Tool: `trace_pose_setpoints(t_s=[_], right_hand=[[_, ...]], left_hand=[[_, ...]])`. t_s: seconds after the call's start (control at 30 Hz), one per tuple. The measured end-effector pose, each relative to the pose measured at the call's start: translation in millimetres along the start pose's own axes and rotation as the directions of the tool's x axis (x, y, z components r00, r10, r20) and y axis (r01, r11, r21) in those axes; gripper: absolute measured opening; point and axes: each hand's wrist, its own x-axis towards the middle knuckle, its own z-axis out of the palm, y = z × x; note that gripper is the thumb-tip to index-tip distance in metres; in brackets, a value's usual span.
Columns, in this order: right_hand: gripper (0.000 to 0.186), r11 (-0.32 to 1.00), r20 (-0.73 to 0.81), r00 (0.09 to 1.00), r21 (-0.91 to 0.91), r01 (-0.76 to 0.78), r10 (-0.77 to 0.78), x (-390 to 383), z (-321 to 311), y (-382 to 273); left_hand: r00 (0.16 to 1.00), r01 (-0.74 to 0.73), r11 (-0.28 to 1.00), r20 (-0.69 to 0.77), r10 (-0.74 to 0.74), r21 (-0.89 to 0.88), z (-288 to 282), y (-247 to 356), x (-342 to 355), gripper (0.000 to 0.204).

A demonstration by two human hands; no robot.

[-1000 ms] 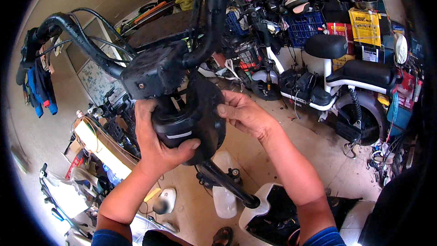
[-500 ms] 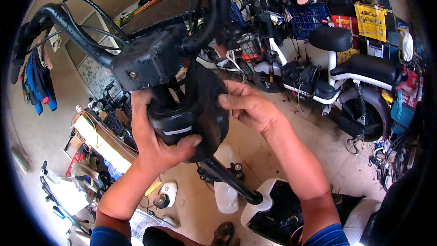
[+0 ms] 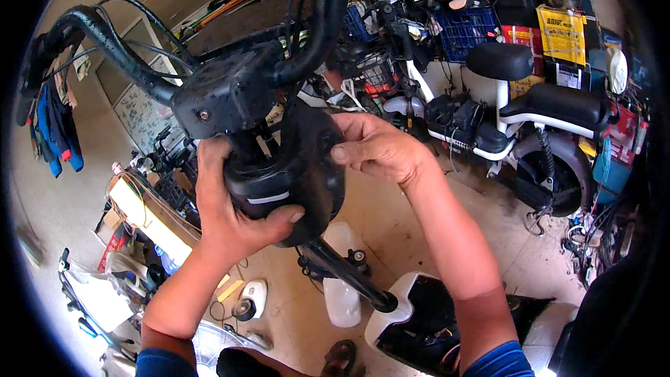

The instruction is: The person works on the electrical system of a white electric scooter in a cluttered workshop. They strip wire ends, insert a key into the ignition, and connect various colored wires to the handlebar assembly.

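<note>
One left hand [image 3: 234,223], half open at eight o'clock, curls around the black housing [image 3: 300,174], which sits at five o'clock from the handlebar clamp [image 3: 227,91], while the right hand [image 3: 380,150], nearly closed, pinches its edge at two o'clock.

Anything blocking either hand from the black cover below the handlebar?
Nothing visible. The left hand grips the black cover by its left side; the right hand touches its right edge. The handlebar sits above.

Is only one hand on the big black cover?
No, the left hand holds the left side of the cover and the right hand touches its right edge.
</note>
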Motion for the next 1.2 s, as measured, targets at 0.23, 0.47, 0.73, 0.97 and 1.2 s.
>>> trace_pose_setpoints(t_s=[0.23,0.47,0.73,0.97,1.2], right_hand=[[0.066,0.998,-0.002,1.000,0.064,-0.006,0.006,0.4,-0.5,9.2],[0.054,0.991,0.005,0.998,0.118,0.061,-0.062,-1.0,-9.4,24.8],[0.048,0.999,-0.105,0.993,0.001,0.054,-0.053,-1.1,6.2,14.8],[0.041,0.995,-0.184,0.980,-0.041,-0.090,0.081,-8.8,14.0,-6.3],[0.041,0.997,-0.194,0.981,-0.069,-0.033,0.019,-9.1,9.6,3.4]], left_hand=[[1.000,-0.005,0.996,-0.023,0.003,-0.086,4.3,-2.8,-0.3,0.093],[1.000,-0.012,0.996,0.023,0.015,-0.093,3.4,-7.6,1.1,0.096],[0.998,-0.052,0.993,0.022,0.055,-0.107,3.0,-6.0,3.7,0.096],[0.999,-0.036,0.995,0.037,0.039,-0.092,3.4,1.0,-1.8,0.106],[0.992,0.110,0.993,0.050,-0.113,0.052,1.0,17.7,-4.7,0.103]])
